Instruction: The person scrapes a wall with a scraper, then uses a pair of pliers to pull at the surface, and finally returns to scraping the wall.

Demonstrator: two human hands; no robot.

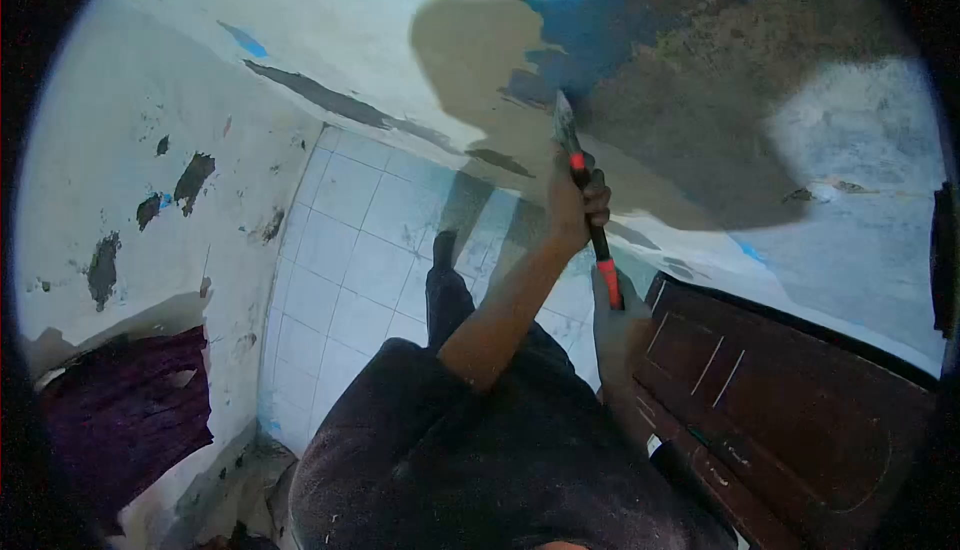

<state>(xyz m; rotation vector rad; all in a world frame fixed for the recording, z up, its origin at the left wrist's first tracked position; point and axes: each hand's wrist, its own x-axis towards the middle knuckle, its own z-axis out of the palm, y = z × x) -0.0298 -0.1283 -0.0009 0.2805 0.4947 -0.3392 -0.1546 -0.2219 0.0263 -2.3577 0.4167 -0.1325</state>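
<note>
A long-handled scraper [600,241] with a black and red handle slants up to the wall. Its pointed-looking metal blade [563,110] meets the wall at the lower edge of a blue patch. My left hand [582,200] is wrapped round the upper handle, just below the blade. Lower down, my right hand [615,315] is closed at the red end of the handle; its fingers are partly hidden and a little blurred. Around the blade, the wall [470,60] shows cream paint, bared blue paint [590,40] and rough grey-brown plaster [740,60].
A dark brown wooden cabinet [780,390] stands at the lower right, close to my right arm. White floor tiles [340,220] lie below. The left wall [120,190] has chipped patches, and a dark purple cloth [130,410] hangs there. Shadows fall across the work wall.
</note>
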